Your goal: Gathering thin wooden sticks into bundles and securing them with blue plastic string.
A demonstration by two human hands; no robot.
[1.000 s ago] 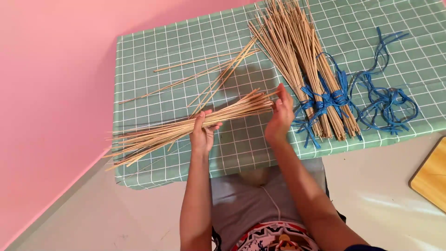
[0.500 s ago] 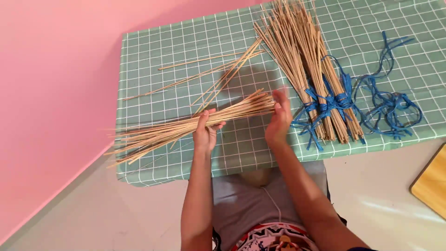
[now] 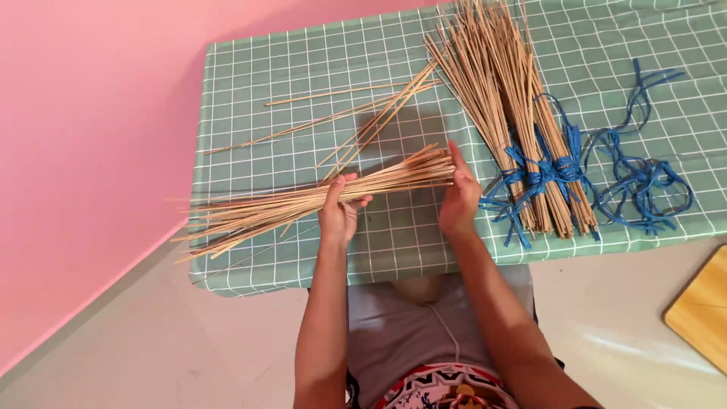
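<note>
My left hand (image 3: 341, 208) grips a loose bundle of thin tan sticks (image 3: 288, 203) around its middle, held level above the table. The bundle's thin ends fan out to the left past the table edge. My right hand (image 3: 459, 193) stands flat and upright, its palm pressed against the bundle's right ends. Both hands hover over the green checked cloth (image 3: 250, 76) that covers the table.
A few loose sticks (image 3: 341, 117) lie on the cloth behind the bundle. Several stick bundles tied with blue string (image 3: 530, 151) lie to the right, with loose blue strings (image 3: 644, 178) beside them. A wooden board corner (image 3: 700, 310) sits on the floor at right. A pink wall runs along the left.
The held bundle and both hands stay almost in place; my right palm keeps pressing against the stick ends. The view has shifted slightly.
</note>
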